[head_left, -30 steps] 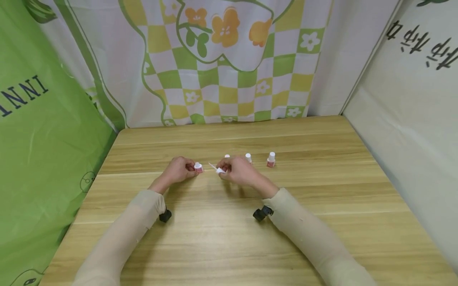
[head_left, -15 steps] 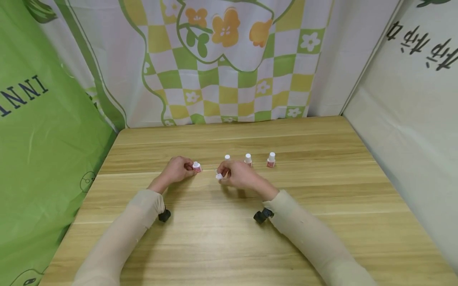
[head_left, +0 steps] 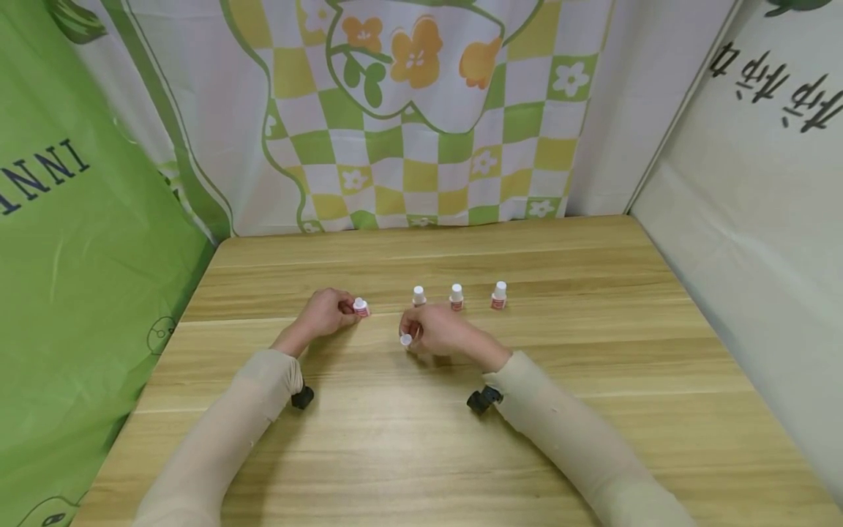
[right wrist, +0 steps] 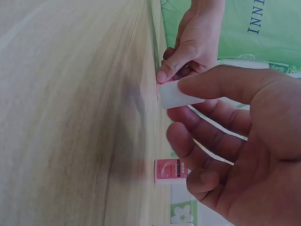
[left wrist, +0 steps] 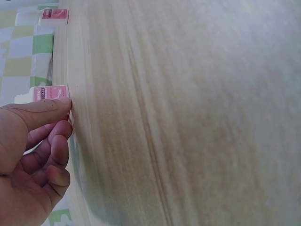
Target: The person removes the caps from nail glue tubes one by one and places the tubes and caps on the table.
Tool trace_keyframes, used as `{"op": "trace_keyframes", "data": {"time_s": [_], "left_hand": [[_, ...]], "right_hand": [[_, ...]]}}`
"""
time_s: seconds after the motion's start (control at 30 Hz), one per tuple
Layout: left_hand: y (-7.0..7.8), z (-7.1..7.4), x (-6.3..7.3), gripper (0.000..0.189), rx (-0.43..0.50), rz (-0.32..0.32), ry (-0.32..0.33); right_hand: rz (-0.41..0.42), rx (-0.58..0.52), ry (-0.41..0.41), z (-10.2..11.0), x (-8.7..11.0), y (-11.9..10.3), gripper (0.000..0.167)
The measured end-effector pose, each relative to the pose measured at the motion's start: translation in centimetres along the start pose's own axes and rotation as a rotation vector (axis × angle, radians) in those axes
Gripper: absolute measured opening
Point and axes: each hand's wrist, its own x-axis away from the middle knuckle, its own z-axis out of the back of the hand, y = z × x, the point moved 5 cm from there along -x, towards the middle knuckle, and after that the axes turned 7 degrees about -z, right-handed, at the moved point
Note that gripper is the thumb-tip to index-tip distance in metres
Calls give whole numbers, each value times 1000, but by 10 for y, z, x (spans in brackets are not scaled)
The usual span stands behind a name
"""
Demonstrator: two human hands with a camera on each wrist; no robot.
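My left hand (head_left: 325, 312) pinches a small white bottle (head_left: 361, 308) with a pink label between thumb and fingertips. The bottle stands upright on the table with its narrow white neck uncapped. In the left wrist view the thumb lies across the lower part of that bottle (left wrist: 51, 92). To the right of it, my right hand (head_left: 437, 329) pinches a white brush cap (head_left: 405, 340) between thumb and fingers, low over the table. In the right wrist view the cap (right wrist: 176, 96) has its wide end toward the tabletop; its brush stem is hidden by the fingers.
Three capped bottles stand in a row behind and right of my right hand: one (head_left: 418, 293) partly covered by it, a middle one (head_left: 456, 296) and a right one (head_left: 499, 296). A patterned curtain (head_left: 421, 176) hangs behind the wooden table (head_left: 395, 454).
The right hand has drawn the cap away from the uncapped bottle, toward me, and turned its brush out of sight. The left hand's bottle has shifted slightly left.
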Motion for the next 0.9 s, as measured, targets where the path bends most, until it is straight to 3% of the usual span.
{"op": "trace_keyframes", "data": {"time_s": [0.23, 0.9], "left_hand": [[2, 1, 1, 21, 5, 7, -17], [-1, 3, 4, 26, -25, 53, -45]], "right_hand": [[-55, 58, -99, -6, 0, 1, 21], [-90, 91, -148, -11, 0, 5, 19]]}}
